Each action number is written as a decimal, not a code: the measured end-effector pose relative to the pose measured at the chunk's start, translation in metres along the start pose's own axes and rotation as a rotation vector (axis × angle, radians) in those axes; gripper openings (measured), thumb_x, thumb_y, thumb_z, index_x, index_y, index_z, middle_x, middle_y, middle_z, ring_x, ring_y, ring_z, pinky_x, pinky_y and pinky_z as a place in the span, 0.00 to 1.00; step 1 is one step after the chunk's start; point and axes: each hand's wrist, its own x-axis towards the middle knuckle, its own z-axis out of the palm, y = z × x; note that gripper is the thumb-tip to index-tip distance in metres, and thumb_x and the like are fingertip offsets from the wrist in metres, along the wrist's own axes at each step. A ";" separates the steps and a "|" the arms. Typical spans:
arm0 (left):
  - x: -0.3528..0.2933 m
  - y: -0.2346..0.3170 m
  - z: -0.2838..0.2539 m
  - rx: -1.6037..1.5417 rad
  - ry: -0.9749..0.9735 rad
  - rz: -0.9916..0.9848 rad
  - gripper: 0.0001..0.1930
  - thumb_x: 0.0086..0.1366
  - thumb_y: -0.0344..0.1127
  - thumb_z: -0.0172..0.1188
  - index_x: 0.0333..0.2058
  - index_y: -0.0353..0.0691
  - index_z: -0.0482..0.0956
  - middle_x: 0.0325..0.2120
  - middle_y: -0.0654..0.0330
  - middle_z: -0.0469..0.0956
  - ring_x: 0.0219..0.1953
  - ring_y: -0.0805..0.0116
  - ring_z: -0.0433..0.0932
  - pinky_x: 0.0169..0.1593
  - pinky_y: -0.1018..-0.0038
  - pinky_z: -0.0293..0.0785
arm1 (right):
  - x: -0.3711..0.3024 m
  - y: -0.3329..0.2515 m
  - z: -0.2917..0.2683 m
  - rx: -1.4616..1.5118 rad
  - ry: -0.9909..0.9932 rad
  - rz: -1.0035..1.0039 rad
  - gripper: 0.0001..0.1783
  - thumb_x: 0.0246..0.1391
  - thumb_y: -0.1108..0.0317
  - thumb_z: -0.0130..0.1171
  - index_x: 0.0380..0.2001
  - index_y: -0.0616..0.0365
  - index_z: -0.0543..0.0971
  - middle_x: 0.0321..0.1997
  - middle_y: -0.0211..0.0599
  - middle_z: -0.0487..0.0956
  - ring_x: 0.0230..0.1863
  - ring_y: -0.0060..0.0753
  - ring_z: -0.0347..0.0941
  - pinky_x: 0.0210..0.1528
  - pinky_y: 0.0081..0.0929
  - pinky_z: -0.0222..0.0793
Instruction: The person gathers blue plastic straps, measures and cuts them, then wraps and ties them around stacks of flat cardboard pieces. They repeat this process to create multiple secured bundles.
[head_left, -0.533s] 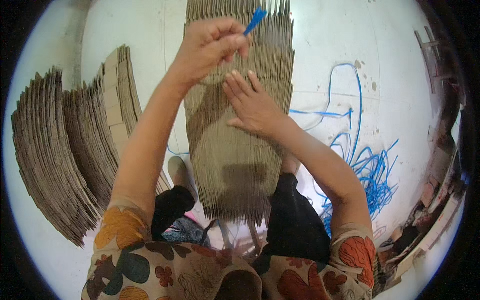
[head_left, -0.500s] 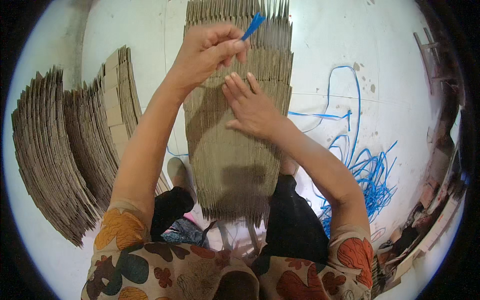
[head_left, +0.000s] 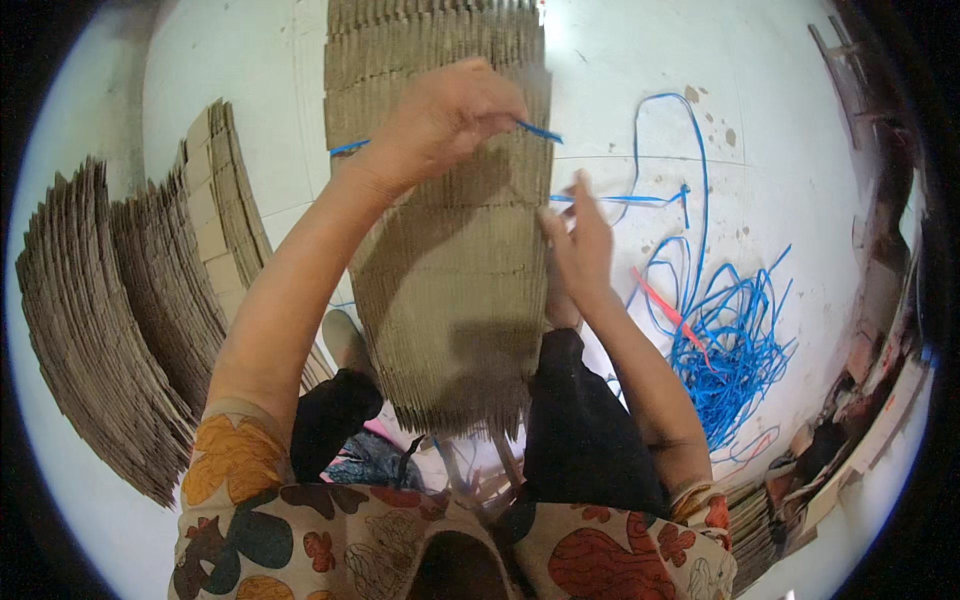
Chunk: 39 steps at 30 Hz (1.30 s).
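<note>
watching from afar, i take the middle stack of brown cardboard (head_left: 450,285) as my landmark; it runs away from the person on the pale floor (head_left: 270,100), its packed edges facing up. the blue strap (head_left: 541,132) crosses above its far half, with another blue stretch (head_left: 350,147) showing at its left edge; my left forearm (head_left: 290,285) and hand hide whatever lies between.

what worries me most is the short tail: if the pinch loosens, i judge the strap could slip free and drop. a hard, uneven pull could skew the loose-edged cardboard or fan it apart. to the right of the stack, the tangled blue pile (head_left: 735,365) could snag a trailing length — a red strip (head_left: 668,305) lies against its near side.

as for the fingers, my left hand (head_left: 450,115), above the stack, is curled tight, thumb and fingertips closed on the strap, its end sticking out rightward. my right hand (head_left: 585,240), at the stack's right edge, is partly spread, thumb and index apart. a blue length (head_left: 640,199) runs right from beside those fingers — whether they touch it, i cannot tell.
</note>
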 end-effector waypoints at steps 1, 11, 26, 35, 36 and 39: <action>0.003 -0.008 0.013 0.020 0.002 0.085 0.03 0.53 0.28 0.61 0.28 0.39 0.78 0.26 0.62 0.77 0.33 0.64 0.74 0.41 0.70 0.69 | -0.002 0.007 0.009 0.048 -0.064 0.011 0.22 0.51 0.61 0.54 0.46 0.65 0.68 0.39 0.56 0.73 0.41 0.58 0.69 0.43 0.43 0.65; -0.009 -0.059 0.086 0.011 -0.011 0.012 0.03 0.52 0.25 0.56 0.25 0.40 0.74 0.24 0.63 0.73 0.32 0.65 0.71 0.61 0.63 0.55 | 0.034 0.007 -0.013 0.449 -0.581 0.293 0.18 0.49 0.67 0.55 0.42 0.68 0.74 0.25 0.43 0.75 0.28 0.38 0.73 0.32 0.29 0.68; -0.005 -0.054 0.086 0.044 -0.008 -0.012 0.02 0.54 0.29 0.58 0.28 0.39 0.76 0.22 0.65 0.75 0.31 0.68 0.74 0.61 0.61 0.55 | 0.065 0.090 0.020 -0.540 -0.256 -0.190 0.04 0.48 0.71 0.50 0.29 0.58 0.68 0.25 0.47 0.74 0.25 0.54 0.71 0.29 0.41 0.68; -0.007 -0.051 0.086 0.044 0.033 0.009 0.02 0.54 0.26 0.56 0.27 0.39 0.75 0.21 0.64 0.73 0.29 0.65 0.71 0.60 0.63 0.57 | 0.076 0.087 0.010 -0.529 -0.258 -0.314 0.03 0.45 0.73 0.50 0.21 0.59 0.71 0.22 0.50 0.75 0.28 0.52 0.74 0.28 0.43 0.69; -0.006 -0.051 0.086 0.042 0.036 0.020 0.02 0.54 0.27 0.56 0.27 0.39 0.75 0.21 0.64 0.72 0.29 0.65 0.71 0.60 0.63 0.57 | 0.079 0.087 0.011 -0.550 -0.250 -0.315 0.03 0.45 0.73 0.49 0.22 0.58 0.71 0.22 0.49 0.75 0.27 0.52 0.74 0.28 0.44 0.68; -0.006 -0.054 0.087 0.039 0.046 0.038 0.02 0.54 0.27 0.56 0.28 0.40 0.75 0.20 0.64 0.71 0.28 0.65 0.71 0.60 0.62 0.57 | 0.097 0.086 0.015 -0.614 -0.192 -0.317 0.04 0.47 0.73 0.48 0.24 0.57 0.72 0.23 0.47 0.76 0.25 0.52 0.73 0.28 0.45 0.67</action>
